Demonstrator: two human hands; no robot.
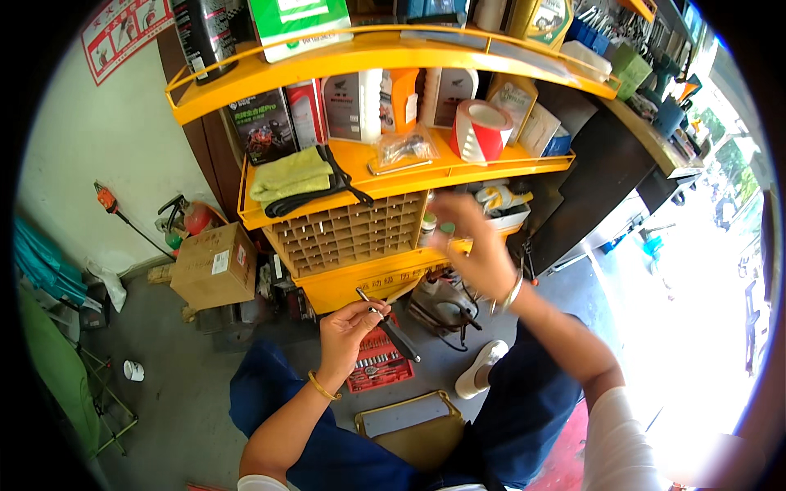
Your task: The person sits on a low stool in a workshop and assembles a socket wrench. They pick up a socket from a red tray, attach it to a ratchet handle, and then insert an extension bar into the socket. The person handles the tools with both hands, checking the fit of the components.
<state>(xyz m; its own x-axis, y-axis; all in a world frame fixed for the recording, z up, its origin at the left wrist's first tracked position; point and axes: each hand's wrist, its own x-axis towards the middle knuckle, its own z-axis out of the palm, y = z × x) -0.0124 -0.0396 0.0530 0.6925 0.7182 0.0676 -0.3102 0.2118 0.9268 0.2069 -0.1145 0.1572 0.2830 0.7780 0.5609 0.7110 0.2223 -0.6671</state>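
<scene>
My left hand (pixel 348 327) is closed around a slim tool with a black handle (pixel 399 339) and a thin metal shaft. The handle slants down to the right, and its exact kind is hard to make out. Raised in front of the shelf's right part is my right hand (pixel 475 254), blurred by motion, its thumb and fingers apart with nothing visible in them. Beneath the tool, a red socket set case (pixel 391 378) lies open on the floor, holding several metal sockets. A brown compartment rack (pixel 348 236) fills the lower shelf, just left of my right hand.
The yellow shelf unit (pixel 327 214) carries oil bottles, a folded green cloth (pixel 291 176) and a red-and-white tape roll (pixel 481 131). A cardboard box (pixel 214 266) stands at left. A yellow-rimmed tray (pixel 407 413) lies between my legs. Cables (pixel 458 327) hang near my shoe.
</scene>
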